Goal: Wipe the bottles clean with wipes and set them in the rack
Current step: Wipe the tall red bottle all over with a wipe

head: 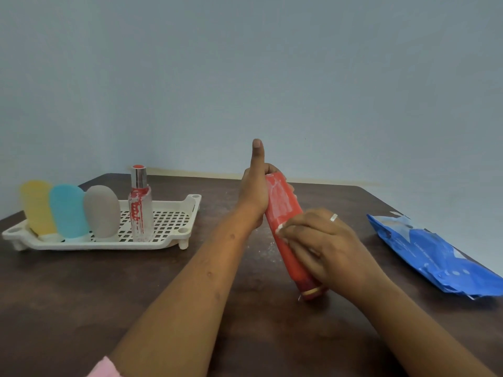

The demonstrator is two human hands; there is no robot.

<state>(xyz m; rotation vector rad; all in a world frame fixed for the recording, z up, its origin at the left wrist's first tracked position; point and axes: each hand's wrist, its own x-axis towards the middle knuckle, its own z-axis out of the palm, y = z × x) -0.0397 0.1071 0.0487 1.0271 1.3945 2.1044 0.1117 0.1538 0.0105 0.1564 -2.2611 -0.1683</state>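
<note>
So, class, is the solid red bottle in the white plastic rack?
No, left hand and right hand hold the solid red bottle outside the white plastic rack.

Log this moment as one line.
step: wiping | left hand: grips red bottle | right hand: presses wipe on it | rack: four bottles

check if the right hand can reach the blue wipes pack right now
Probably yes: the blue wipes pack lies on the table right of the right hand, with nothing between them. That hand is busy pressing a wipe to the red bottle, though.
</note>
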